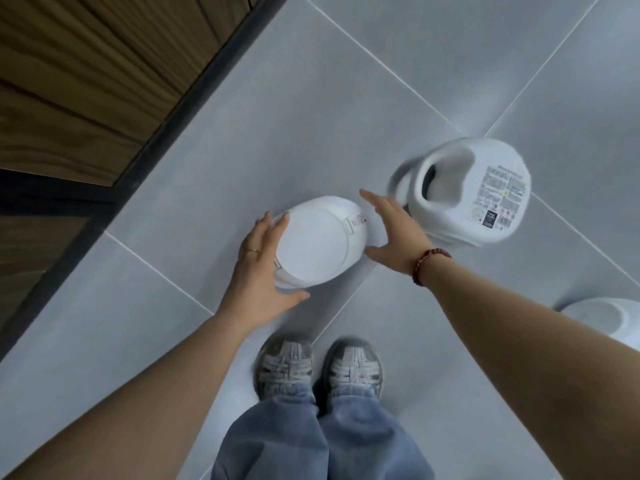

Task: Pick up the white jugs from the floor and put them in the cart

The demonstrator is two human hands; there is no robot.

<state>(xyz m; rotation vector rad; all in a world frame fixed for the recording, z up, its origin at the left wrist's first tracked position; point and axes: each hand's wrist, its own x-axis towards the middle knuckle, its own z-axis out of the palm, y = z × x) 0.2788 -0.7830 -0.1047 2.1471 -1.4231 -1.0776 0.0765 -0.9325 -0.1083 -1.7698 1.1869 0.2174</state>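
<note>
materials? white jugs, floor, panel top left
Jugs: probably moulded plastic, smooth matte white; one-piece handle cutout and stuck-on printed label on the far one. Floor: likely ceramic or porcelain tile, satin grey, pale grout lines. Panel: wood or wood-look laminate, brown grain lines; can't tell which.

jugs [320, 242]: white | label [502, 197]: black print | floor [311, 98]: pale grey tiles | panel [69, 81]: brown woodgrain | jeans [311, 441]: blue | shoes [285, 367]: grey | bracelet [427, 263]: dark red beads
</note>
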